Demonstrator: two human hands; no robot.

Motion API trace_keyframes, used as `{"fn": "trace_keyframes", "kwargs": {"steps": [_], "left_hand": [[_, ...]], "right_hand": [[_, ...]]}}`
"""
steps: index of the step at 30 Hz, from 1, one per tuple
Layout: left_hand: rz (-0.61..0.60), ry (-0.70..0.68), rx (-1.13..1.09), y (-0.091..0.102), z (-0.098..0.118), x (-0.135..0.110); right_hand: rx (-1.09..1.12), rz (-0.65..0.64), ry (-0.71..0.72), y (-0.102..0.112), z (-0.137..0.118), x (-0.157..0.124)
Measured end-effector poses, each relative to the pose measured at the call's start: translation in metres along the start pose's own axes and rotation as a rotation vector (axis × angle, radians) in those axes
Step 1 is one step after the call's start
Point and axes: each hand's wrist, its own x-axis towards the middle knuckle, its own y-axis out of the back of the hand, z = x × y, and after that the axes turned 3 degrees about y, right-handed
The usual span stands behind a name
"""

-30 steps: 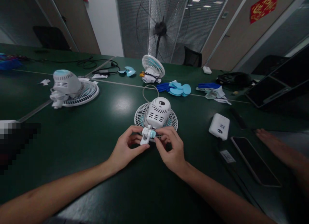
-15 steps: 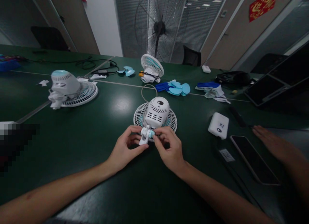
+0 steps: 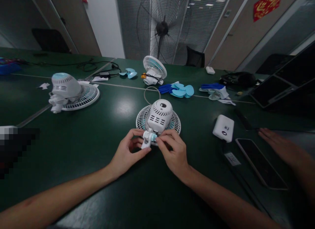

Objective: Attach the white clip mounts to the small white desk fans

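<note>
The small fan (image 3: 160, 114) lies grille down on the green table (image 3: 103, 199), just beyond both hands and roughly on their midline. The left hand (image 3: 126, 153) grips the white bracket (image 3: 147, 138) at the fan's near end. The right hand (image 3: 175, 155), opposite, pinches the light blue knob (image 3: 154, 137) on the bracket's right side. Hands stand apart, bracket between.

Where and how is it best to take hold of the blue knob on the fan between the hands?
Grip the knob by its rim, between thumb and forefinger, probably best from the right: it sticks out on that side of the white bracket, next to the right hand, while the left hand holds the bracket.
</note>
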Motion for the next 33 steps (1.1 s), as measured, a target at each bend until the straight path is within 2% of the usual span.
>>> {"fn": "trace_keyframes", "kwargs": {"steps": [7,16,23,30,33], "left_hand": [[-0.003,0.002,-0.02,0.0022,-0.0013,0.0],[-0.012,0.037,0.006,0.0015,0.0033,-0.001],[-0.014,0.047,0.013,0.0026,0.0029,-0.0017],[-0.02,0.053,0.041,0.002,0.0037,-0.0015],[-0.017,0.046,0.099,0.002,0.0045,-0.0011]], "right_hand": [[-0.015,-0.013,0.072,0.0002,-0.0022,-0.004],[0.013,-0.011,0.017,-0.0013,0.0024,0.0007],[-0.016,-0.051,0.139,0.0013,-0.0012,-0.0023],[-0.019,-0.019,0.133,-0.002,0.0014,-0.0023],[0.022,-0.025,0.082,-0.0013,0.0018,-0.0008]]}}
